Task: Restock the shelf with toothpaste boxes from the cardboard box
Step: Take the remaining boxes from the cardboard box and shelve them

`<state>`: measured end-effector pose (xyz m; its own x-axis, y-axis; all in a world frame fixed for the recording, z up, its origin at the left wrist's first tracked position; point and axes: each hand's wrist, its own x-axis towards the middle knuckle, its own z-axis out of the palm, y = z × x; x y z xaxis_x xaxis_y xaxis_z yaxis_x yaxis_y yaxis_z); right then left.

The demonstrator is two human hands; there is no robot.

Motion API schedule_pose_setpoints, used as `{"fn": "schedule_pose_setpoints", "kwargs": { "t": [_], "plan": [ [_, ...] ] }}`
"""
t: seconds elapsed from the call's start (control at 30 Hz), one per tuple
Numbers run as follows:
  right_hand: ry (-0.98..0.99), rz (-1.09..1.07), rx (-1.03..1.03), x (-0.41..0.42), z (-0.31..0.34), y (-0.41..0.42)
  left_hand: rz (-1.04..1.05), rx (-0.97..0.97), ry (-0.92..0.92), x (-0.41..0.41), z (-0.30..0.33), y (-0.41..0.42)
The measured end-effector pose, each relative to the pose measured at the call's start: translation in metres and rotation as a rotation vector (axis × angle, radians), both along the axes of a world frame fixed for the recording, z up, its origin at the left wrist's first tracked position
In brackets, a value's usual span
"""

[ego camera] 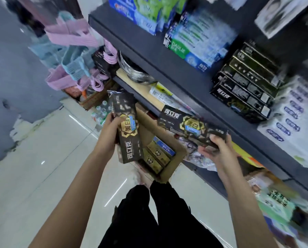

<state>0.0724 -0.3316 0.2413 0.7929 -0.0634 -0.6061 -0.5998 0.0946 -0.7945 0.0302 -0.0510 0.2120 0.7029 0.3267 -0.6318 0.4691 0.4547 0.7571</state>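
Nearest, the left hand (110,129) is closed around the middle of a black toothpaste box (125,126) held upright, and the right hand (216,149) is clamped on one end of a second box (187,126) held level, pointing toward the shelf. Both boxes hang above the carton (174,158) on the floor, which still holds a few gold and blue packs (158,154) along its near side.

These boxes look light and stiff but thin-walled, so they would likely dent under a hard squeeze. Their glossy faces may slip. A grip across the long sides near the middle seems safest, while the end hold on the right probably lets the box droop.

Farther on, the dark shelf edge (212,97) runs diagonally. Matching black boxes (246,86) are stacked near its front edge, between green-and-blue packs (197,45) and white packs (292,120). That stack is already tall, so the gap above it looks tight. Pink and blue hangers (69,56) hang off the shelf's far left end, clear of the reach.
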Motion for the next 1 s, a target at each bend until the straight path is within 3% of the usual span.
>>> {"fn": "schedule_pose_setpoints", "kwargs": {
  "t": [0.07, 0.13, 0.33, 0.43, 0.6, 0.67, 0.9, 1.0],
  "plan": [
    [0.012, -0.024, 0.173, -0.013, 0.009, -0.007, -0.056, -0.044, -0.071, 0.001, 0.013, -0.004],
    [-0.037, 0.033, 0.204, -0.021, 0.019, -0.012, -0.102, -0.087, -0.145, 0.002, 0.024, -0.009],
    [-0.197, 0.176, -0.013, -0.028, 0.051, -0.029, -0.213, -0.169, -0.259, 0.010, 0.047, -0.035],
    [-0.343, 0.108, -0.041, -0.025, 0.064, -0.038, -0.230, -0.135, -0.258, 0.019, 0.059, -0.049],
    [-0.679, 0.178, -0.538, 0.001, 0.072, -0.072, -0.237, -0.055, -0.290, 0.032, 0.071, -0.078],
    [-0.746, 0.191, -0.638, 0.018, 0.072, -0.091, -0.217, -0.015, -0.307, 0.037, 0.078, -0.093],
    [-0.716, 0.116, -0.545, 0.085, 0.053, -0.150, -0.095, 0.133, -0.306, 0.052, 0.083, -0.139],
    [-0.713, 0.146, -0.627, 0.127, 0.047, -0.160, -0.038, 0.153, -0.257, 0.053, 0.077, -0.154]
  ]
}}
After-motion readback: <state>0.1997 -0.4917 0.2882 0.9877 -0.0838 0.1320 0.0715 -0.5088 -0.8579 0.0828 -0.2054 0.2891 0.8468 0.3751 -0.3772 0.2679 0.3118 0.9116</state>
